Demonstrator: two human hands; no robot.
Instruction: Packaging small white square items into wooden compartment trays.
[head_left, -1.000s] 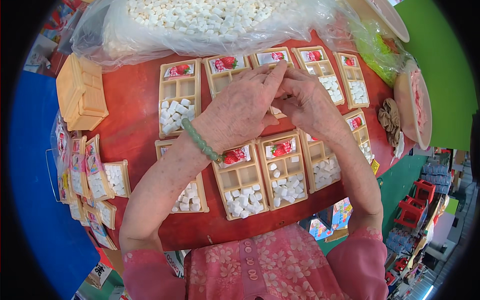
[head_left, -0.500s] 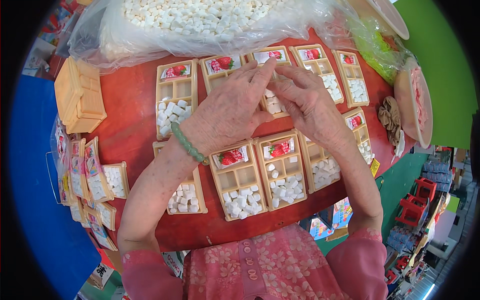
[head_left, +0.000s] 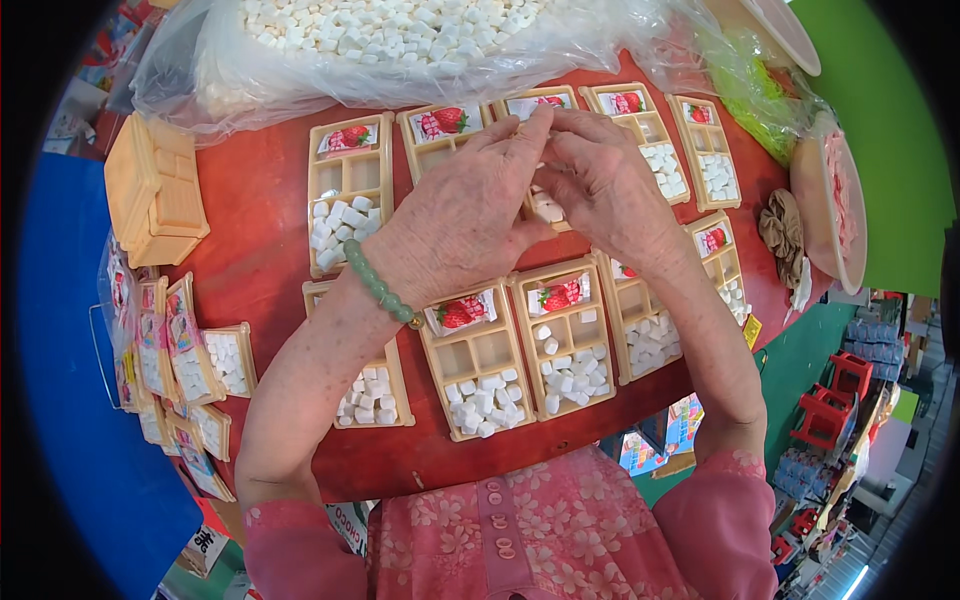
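Observation:
Both my hands meet over the far middle tray [head_left: 570, 100], hiding most of its compartments. My left hand [head_left: 465, 205], with green beads on the wrist, has its fingers stretched forward and the thumb apart. My right hand [head_left: 612, 190] curls its fingers beside the left fingertips; anything between them is hidden. At that tray's far end, a strawberry-printed packet [head_left: 550, 101] shows partly beyond my fingertips. Around my hands stand more beige trays with packets and white marshmallows, among them a far left tray [head_left: 386, 215] and a near tray [head_left: 517, 345].
A clear plastic bag [head_left: 190, 90] full of marshmallows lies along the far side. Beige trays [head_left: 130, 190] are stacked at the left, near filled packs [head_left: 183, 330]. At the right are a crumpled brown cloth [head_left: 780, 225] and a round tub [head_left: 853, 265].
My right hand has shifted slightly up and left, its fingers closer to my left fingertips. The trays stay in place.

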